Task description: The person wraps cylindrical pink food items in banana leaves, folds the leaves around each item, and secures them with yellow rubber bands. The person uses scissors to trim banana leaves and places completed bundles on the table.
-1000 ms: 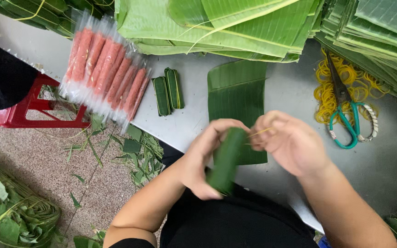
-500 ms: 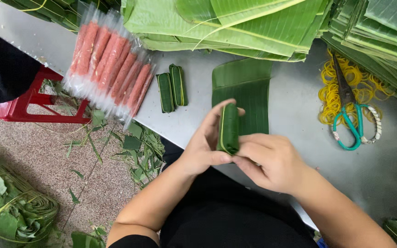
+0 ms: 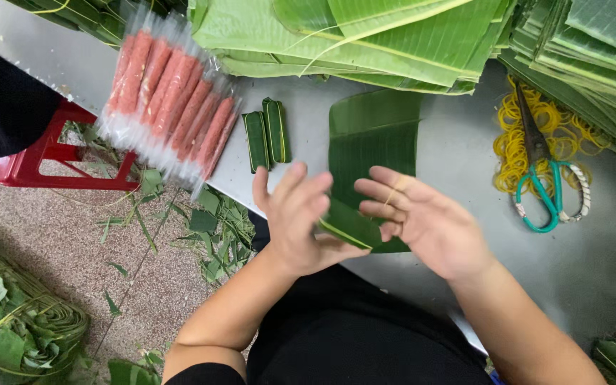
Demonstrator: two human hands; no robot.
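My left hand and my right hand face each other with fingers spread, pressing a green leaf-wrapped roll between them just above the table's near edge. A thin yellow rubber band loops over my right hand's fingers. Under and behind the hands lies a flat cut banana leaf sheet. Two finished leaf-wrapped rolls lie side by side to its left. Further left is a row of pink sausages in clear plastic wrap.
The grey metal table carries a heap of yellow rubber bands and teal-handled scissors at the right. Stacks of banana leaves fill the back. A red stool, leaf scraps and bundled leaves are on the floor.
The roll was upright in my left hand with the right closed over it. Now both hands have opened out flat, and the roll lies slanted between them.
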